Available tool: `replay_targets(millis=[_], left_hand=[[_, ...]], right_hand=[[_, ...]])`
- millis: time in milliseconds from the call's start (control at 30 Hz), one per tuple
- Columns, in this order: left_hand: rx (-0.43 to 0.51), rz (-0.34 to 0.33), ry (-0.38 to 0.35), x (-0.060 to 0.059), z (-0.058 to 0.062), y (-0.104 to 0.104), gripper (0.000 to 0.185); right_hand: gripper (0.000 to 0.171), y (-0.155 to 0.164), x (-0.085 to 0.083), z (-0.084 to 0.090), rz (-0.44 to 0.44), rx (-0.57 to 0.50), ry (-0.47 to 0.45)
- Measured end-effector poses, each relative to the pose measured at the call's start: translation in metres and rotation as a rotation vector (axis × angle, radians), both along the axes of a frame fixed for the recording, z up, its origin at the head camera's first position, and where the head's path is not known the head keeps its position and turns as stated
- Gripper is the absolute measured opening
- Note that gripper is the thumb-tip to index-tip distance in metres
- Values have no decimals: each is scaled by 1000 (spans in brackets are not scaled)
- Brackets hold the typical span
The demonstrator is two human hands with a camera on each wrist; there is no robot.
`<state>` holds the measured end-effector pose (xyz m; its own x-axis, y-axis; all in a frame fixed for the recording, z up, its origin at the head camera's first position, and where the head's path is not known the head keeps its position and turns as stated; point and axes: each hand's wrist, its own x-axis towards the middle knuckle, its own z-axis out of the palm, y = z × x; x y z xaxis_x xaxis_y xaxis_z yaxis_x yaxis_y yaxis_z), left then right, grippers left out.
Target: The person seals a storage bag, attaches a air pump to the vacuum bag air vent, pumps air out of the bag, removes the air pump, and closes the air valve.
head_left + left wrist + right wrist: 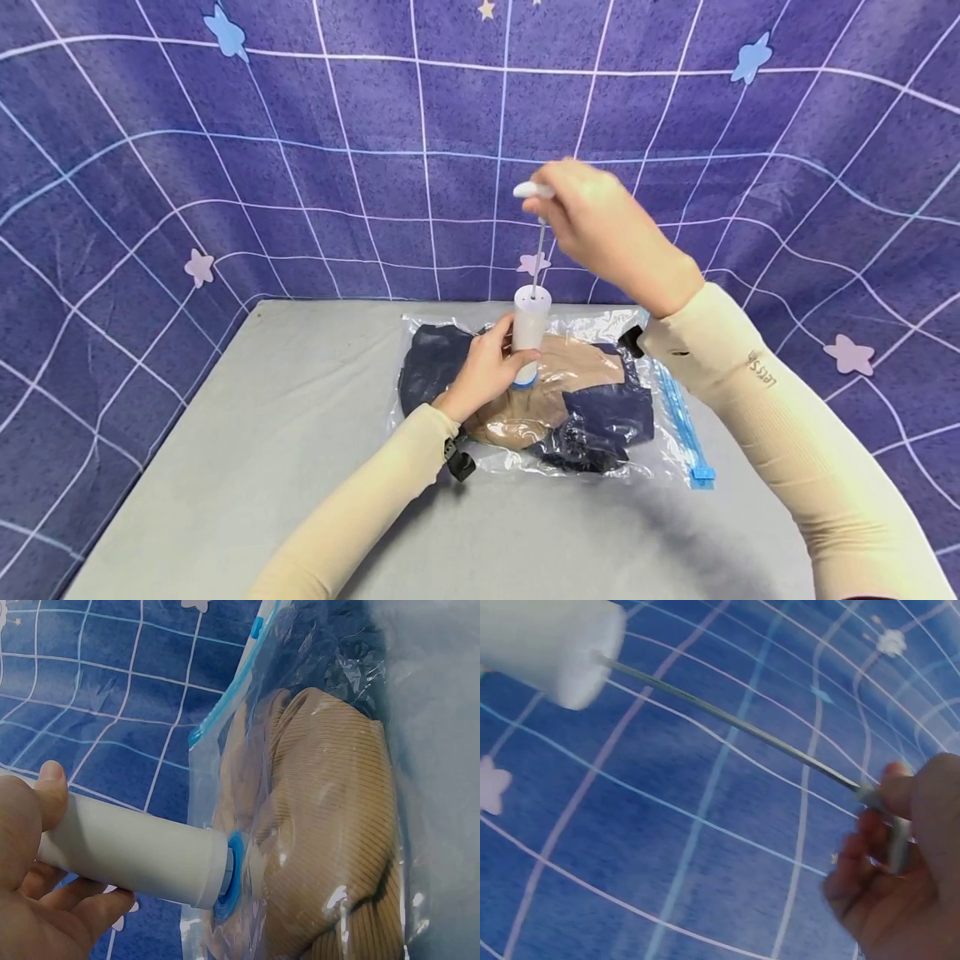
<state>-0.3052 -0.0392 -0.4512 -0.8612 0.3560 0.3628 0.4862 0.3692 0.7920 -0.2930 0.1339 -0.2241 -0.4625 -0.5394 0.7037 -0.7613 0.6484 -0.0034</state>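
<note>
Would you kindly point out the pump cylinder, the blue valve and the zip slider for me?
pump cylinder (135,859), left wrist view, middle of the white barrel.
blue valve (234,876), left wrist view, its blue ring under the pump.
zip slider (702,477), head view, blue clip at the bag's corner.

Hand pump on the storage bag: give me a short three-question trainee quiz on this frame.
1. True or false: the pump barrel stands upright on the blue valve.
2. Which hand holds the plunger handle? A left hand B right hand
3. Fill in: the plunger rod is ____ out of the barrel.

Key: 1 true; 2 B; 3 pulled.
</note>
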Motion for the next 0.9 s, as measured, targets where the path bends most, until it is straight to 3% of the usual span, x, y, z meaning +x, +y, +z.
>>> replay_targets(millis=[233,500,700,900], left_hand=[[0,-9,14,-3,7,-2,55],[7,3,-17,1,2,-6,51],[11,-16,-22,6,-2,-5,51],[15,-14,-13,6,-2,-3,55]], right_hand=[[16,-2,-2,-41,-5,143,-180],[19,-11,-1,-79,-49,222,-260],[18,-10,4,-76,-76,212,-284],[13,-8,6,-56,-52,162,-174]])
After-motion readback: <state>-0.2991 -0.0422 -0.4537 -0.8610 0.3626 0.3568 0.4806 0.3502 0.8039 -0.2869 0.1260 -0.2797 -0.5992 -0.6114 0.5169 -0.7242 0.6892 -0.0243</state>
